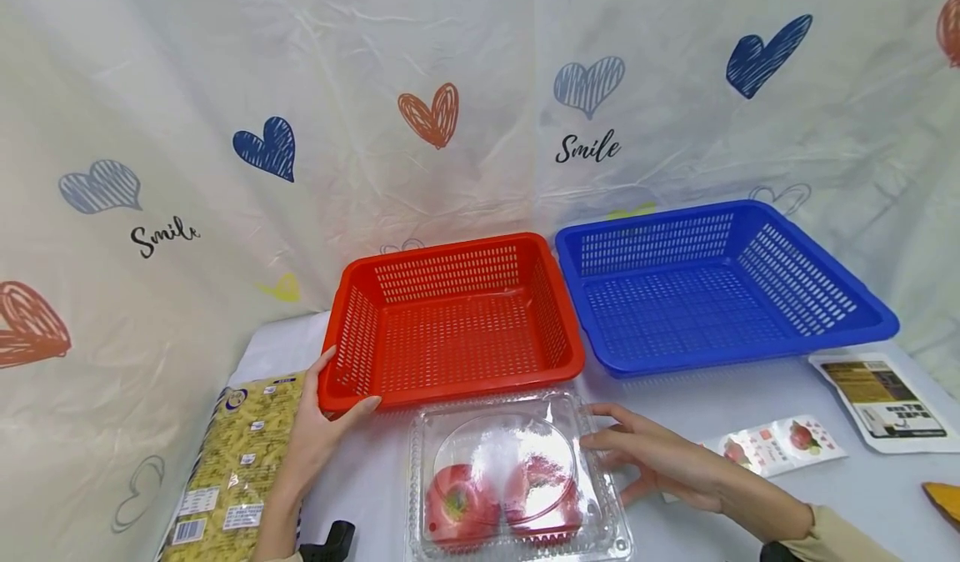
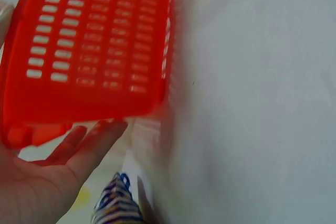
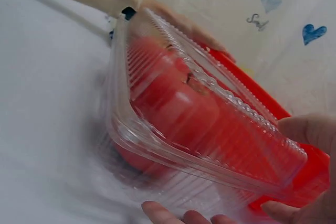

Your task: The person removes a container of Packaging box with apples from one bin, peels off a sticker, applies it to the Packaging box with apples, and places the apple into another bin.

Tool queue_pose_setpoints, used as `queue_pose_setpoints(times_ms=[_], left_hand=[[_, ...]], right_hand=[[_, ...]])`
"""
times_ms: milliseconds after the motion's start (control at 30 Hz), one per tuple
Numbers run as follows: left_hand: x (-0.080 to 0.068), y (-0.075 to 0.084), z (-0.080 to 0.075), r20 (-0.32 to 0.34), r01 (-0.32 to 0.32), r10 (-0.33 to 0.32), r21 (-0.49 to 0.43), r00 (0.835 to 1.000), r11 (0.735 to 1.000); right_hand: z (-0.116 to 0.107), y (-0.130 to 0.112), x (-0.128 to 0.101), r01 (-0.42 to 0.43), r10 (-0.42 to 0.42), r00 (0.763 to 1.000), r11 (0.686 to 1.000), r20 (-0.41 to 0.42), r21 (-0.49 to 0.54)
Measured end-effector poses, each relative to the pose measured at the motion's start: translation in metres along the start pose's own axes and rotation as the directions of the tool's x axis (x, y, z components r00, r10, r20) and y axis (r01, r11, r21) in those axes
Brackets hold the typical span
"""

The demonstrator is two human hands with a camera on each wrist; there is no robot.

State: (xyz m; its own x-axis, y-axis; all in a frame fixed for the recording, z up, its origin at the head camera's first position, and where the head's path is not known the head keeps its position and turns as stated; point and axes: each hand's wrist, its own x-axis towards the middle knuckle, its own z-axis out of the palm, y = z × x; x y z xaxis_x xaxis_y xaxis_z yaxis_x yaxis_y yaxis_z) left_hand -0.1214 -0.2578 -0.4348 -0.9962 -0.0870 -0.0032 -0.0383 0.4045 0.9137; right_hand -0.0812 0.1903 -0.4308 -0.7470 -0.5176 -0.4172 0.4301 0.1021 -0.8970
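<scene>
In the head view, my left hand (image 1: 318, 420) is at the front left corner of the red basket (image 1: 457, 391), fingers along its side and thumb at the front rim. The left wrist view shows my left fingers (image 2: 100, 142) beneath the rim. A clear plastic clamshell box (image 1: 495, 412) with two red apples (image 1: 461, 504) inside lies closed in front of the basket. My right hand (image 1: 660, 458) is spread beside the box's right edge. Up close, the right thumb (image 3: 310, 129) is by the box rim; the other fingers are loosely extended near its lower side.
A blue basket (image 1: 720, 353) stands at the back right. A yellow printed packet (image 1: 243, 462) lies at left. On the right are a strip with fruit pictures (image 1: 780, 445), a white-bordered pouch (image 1: 888, 403) and part of an orange-yellow item (image 1: 945, 499). A heart-printed cloth (image 1: 487, 28) hangs behind.
</scene>
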Motion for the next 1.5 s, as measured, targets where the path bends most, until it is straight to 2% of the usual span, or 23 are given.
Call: queue_pose_setpoints(times_ms=[167, 300, 367, 433, 533, 633, 733, 833, 900, 933, 1000, 1067, 1133, 1167, 1200, 1267, 1400, 1500], left_hand=[[-0.006, -0.003, -0.006, 0.035, -0.001, 0.001, -0.006, 0.999, 1.000], [-0.014, 0.002, -0.008, 0.083, -0.002, 0.002, -0.009, 0.997, 1.000], [-0.019, 0.008, -0.010, 0.086, 0.004, -0.006, 0.022, 0.996, 1.000], [-0.026, 0.016, -0.013, 0.069, 0.012, -0.019, 0.102, 0.997, 0.995], [-0.039, 0.027, -0.016, 0.031, 0.004, -0.012, 0.251, 0.999, 0.968], [-0.052, 0.034, -0.016, -0.035, -0.021, 0.039, 0.408, 0.999, 0.913], [-0.064, 0.038, -0.017, -0.119, -0.043, 0.115, 0.488, 0.986, 0.872], [-0.074, 0.040, -0.017, -0.127, -0.137, 0.226, 0.489, 0.966, 0.861], [-0.079, 0.042, -0.015, -0.076, -0.227, 0.292, 0.457, 0.954, 0.860], [-0.081, 0.043, -0.014, -0.030, -0.264, 0.303, 0.419, 0.952, 0.869], [-0.082, 0.044, -0.013, 0.114, -0.307, 0.286, 0.307, 0.952, 0.901], [-0.082, 0.044, -0.009, 0.272, -0.259, 0.197, 0.214, 0.942, 0.942], [-0.079, 0.042, -0.004, 0.407, -0.168, 0.089, 0.163, 0.909, 0.972], [-0.078, 0.040, -0.002, 0.454, -0.135, 0.051, 0.154, 0.889, 0.979], [-0.076, 0.037, 0.002, 0.479, -0.104, 0.018, 0.155, 0.878, 0.982], [-0.074, 0.031, 0.009, 0.497, -0.089, 0.014, 0.127, 0.868, 0.988], [-0.069, 0.019, 0.021, 0.507, -0.075, 0.046, 0.037, 0.860, 0.996], [-0.065, 0.011, 0.029, 0.510, -0.055, 0.049, -0.003, 0.859, 0.998]], right_hand=[[-0.010, 0.000, 0.003, 0.039, -0.043, 0.994, 0.998, 0.096, 0.039], [-0.018, 0.001, 0.004, 0.046, -0.055, 0.989, 0.997, 0.136, 0.063], [-0.021, 0.002, 0.005, 0.049, -0.060, 0.987, 0.996, 0.152, 0.072], [-0.025, 0.001, 0.005, 0.053, -0.066, 0.984, 0.995, 0.166, 0.079], [-0.031, 0.001, 0.005, 0.058, -0.071, 0.980, 0.995, 0.184, 0.077], [-0.038, 0.001, 0.004, 0.070, -0.082, 0.977, 0.995, 0.197, 0.066], [-0.046, 0.001, 0.003, 0.098, -0.107, 0.970, 0.994, 0.220, 0.053], [-0.053, 0.001, 0.003, 0.121, -0.124, 0.962, 0.992, 0.243, 0.027], [-0.057, 0.000, 0.004, 0.136, -0.132, 0.957, 0.991, 0.260, 0.003], [-0.058, -0.001, 0.004, 0.143, -0.135, 0.953, 0.990, 0.270, -0.010], [-0.060, -0.003, 0.004, 0.161, -0.142, 0.948, 0.986, 0.285, -0.042], [-0.062, -0.004, 0.003, 0.184, -0.156, 0.946, 0.980, 0.285, -0.076], [-0.065, -0.004, 0.001, 0.201, -0.165, 0.949, 0.973, 0.267, -0.113], [-0.065, -0.004, 0.000, 0.206, -0.169, 0.954, 0.970, 0.249, -0.131], [-0.066, -0.003, 0.000, 0.210, -0.173, 0.958, 0.966, 0.227, -0.151], [-0.068, -0.002, -0.001, 0.205, -0.172, 0.968, 0.961, 0.182, -0.184], [-0.073, -0.003, -0.007, 0.199, -0.173, 0.978, 0.942, 0.116, -0.269], [-0.079, -0.003, -0.012, 0.213, -0.189, 0.977, 0.913, 0.100, -0.348]])
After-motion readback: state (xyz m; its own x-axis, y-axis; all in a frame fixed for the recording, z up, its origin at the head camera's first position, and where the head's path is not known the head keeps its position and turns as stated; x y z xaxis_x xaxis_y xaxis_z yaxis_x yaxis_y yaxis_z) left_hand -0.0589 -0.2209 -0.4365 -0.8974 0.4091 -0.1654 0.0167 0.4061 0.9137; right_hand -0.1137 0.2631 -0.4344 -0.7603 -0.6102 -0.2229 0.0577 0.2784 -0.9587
